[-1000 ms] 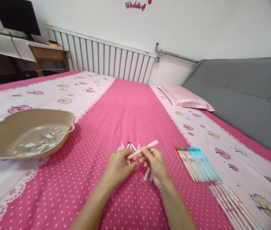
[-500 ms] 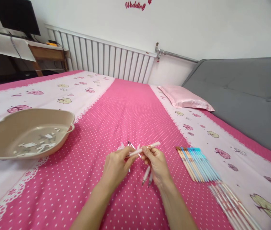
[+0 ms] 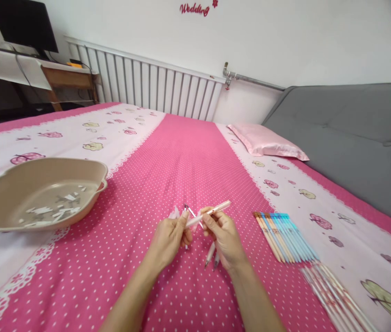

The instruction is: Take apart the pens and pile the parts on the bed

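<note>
Between my two hands is a pale pink pen (image 3: 222, 207), tilted up toward the right. The fingers of my left hand (image 3: 168, 236) pinch its lower left end. My right hand (image 3: 223, 235) grips it around the middle, thumb on top. Several loose pens lie on the bedspread under and around my hands; the tips of two pens (image 3: 210, 255) stick out below my right hand. Behind my fingers shows some crumpled pinkish plastic (image 3: 174, 212), partly hidden.
To the right lies a row of blue and peach pens (image 3: 287, 237), with a second row of pale pens (image 3: 337, 295) nearer me. A beige basin (image 3: 74, 175) holding small white pieces stands at left. A pink pillow (image 3: 268, 142) rests by the grey headboard (image 3: 351, 138).
My left hand has shifted slightly down and its fingers have changed position on the pen. The right fingers have moved a little on the pen, which stays between both hands.
</note>
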A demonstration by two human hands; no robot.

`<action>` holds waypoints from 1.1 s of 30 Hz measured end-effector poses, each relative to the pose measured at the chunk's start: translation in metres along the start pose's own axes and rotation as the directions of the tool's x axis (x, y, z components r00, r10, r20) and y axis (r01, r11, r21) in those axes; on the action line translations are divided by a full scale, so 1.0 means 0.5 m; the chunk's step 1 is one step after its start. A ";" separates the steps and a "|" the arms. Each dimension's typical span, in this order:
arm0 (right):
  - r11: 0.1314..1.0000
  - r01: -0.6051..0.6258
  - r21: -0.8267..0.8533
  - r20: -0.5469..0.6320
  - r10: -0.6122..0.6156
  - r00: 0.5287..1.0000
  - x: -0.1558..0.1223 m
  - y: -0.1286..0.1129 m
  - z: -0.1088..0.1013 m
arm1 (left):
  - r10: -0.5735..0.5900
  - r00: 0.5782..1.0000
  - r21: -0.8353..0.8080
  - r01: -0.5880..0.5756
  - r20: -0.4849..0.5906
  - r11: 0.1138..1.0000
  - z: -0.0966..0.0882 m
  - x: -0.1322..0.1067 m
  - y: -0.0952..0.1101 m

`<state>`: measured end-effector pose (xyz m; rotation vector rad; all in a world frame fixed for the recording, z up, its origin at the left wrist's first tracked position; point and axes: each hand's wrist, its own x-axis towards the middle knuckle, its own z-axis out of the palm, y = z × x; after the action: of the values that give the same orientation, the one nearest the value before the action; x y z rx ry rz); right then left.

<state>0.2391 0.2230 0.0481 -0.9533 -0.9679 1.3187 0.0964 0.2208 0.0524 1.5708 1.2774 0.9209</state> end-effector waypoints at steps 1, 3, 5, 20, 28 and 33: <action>1.000 -0.004 0.006 -0.002 0.004 1.000 0.000 0.000 0.000 | 0.013 1.000 0.010 -0.013 -0.024 1.000 -0.001 0.000 0.002; 1.000 -0.010 0.018 -0.033 0.011 0.999 0.001 -0.001 -0.003 | 0.075 0.993 0.025 -0.073 -0.092 0.997 -0.001 0.000 0.006; 0.999 -0.015 0.040 -0.075 0.018 0.997 0.002 -0.001 -0.005 | 0.151 0.979 0.022 -0.149 -0.140 0.989 0.001 0.002 0.010; 0.993 -0.032 0.118 -0.102 0.044 0.994 0.002 -0.008 -0.003 | 0.069 0.980 -0.024 -0.075 -0.188 0.997 -0.005 0.000 0.011; 0.990 -0.023 0.136 -0.114 0.039 0.993 0.001 -0.007 -0.002 | 0.158 0.967 0.009 -0.160 -0.202 0.987 -0.004 -0.001 0.023; 0.991 -0.027 0.130 -0.100 0.040 0.994 0.001 -0.008 -0.001 | 0.019 0.981 -0.026 -0.024 -0.191 0.999 -0.007 0.001 0.013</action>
<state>0.2410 0.2233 0.0516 -0.9321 -0.7819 1.3308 0.0955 0.2215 0.0597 1.5052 1.3756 1.1202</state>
